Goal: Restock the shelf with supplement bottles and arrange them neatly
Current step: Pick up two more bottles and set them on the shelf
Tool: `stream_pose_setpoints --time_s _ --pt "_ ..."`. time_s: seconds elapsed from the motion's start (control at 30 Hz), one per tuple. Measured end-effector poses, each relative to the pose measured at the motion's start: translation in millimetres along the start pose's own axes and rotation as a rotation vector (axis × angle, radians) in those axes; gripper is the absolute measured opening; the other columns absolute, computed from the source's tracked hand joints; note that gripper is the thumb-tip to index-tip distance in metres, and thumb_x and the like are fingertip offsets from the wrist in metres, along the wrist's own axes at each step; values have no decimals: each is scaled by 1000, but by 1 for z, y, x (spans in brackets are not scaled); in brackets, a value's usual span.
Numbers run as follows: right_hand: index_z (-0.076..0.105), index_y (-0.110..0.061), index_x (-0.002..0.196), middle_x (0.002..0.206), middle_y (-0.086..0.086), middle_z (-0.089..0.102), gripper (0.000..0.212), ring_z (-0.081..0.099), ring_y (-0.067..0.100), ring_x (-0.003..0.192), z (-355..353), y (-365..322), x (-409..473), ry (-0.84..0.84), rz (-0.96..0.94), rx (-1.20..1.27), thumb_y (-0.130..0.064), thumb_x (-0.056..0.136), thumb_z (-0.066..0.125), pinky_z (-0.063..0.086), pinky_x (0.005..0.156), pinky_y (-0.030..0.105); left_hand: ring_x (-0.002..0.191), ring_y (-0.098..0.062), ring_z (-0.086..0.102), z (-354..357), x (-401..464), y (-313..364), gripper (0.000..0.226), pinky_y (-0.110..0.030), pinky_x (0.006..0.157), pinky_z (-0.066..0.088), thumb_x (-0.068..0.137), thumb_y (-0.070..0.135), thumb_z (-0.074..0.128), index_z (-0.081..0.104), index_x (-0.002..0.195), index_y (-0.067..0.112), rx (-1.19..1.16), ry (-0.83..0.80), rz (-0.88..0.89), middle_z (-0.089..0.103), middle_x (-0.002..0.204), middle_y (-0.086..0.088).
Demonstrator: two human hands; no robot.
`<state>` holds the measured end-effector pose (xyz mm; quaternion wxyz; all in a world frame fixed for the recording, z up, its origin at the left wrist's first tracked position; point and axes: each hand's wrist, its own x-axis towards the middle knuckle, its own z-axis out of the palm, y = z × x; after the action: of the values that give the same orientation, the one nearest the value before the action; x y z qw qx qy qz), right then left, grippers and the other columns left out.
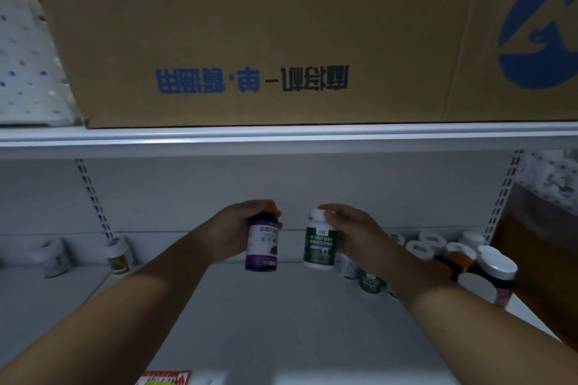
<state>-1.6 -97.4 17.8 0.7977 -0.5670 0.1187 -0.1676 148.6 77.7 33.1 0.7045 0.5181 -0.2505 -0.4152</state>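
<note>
Forearms stretch in; left hand (233, 233) grips purple bottle (263, 242), right hand (350, 233) grips green bottle (320, 244) — careless placement could topple the cluster (453, 259).

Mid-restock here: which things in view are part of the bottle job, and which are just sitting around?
Job:
- purple bottle, held in left hand
- green-label bottle, held in right hand
- shelf
- bottles already stocked at right
- two bottles at left

Lying about:
- cardboard box on the upper shelf
- spotted package beside it
</note>
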Motion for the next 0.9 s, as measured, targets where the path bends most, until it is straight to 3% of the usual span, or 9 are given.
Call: stream_pose_setpoints --time_s 0.13,0.23,0.4,0.63,0.8,0.9 --pt "63 -13 103 107 16 59 16 58 27 89 3 4 -1 -35 27 12 -12 92 51 49 81 39 79 -23 69 9 -6 -2 23 -34 74 55 71 10 62 62 94 9 60 13 62 70 86 -7" --pt "64 -15 103 107 15 61 17 59 26 89 7 5 -3 -72 17 2 -12 92 51 53 77 36 82 -22 69 11 -10 0 28 -35 78 54 70 5 60 63 98 9 70 11 56 72 88 -7" --pt "64 -17 103 107 14 61 17 61 23 89 16 11 -5 -124 12 -29 -13 91 53 57 71 32 81 -15 66 10 -25 5 25 -27 71 54 72 5 58 62 96 11 153 49 55 73 92 -1" --pt "63 -18 99 98 5 65 15 61 19 89 49 33 8 -233 13 -143 -9 91 54 50 82 37 89 -20 62 -21 -70 13 25 -33 82 48 72 4 61 65 96 12 175 270 63 67 94 -6" --pt "64 -19 94 97 4 68 14 66 12 82 97 61 12 -310 2 -239 -7 87 61 51 64 20 94 -19 63 -59 -122 13 29 -31 85 48 84 -6 56 64 104 13 301 506 61 69 95 -4" --pt "64 -18 92 89 2 70 15 67 8 77 136 78 6 -378 2 -260 -4 85 63 52 62 17 92 -13 66 -85 -163 11 34 -21 80 51 82 -5 60 64 111 12 396 620 90 71 95 4"
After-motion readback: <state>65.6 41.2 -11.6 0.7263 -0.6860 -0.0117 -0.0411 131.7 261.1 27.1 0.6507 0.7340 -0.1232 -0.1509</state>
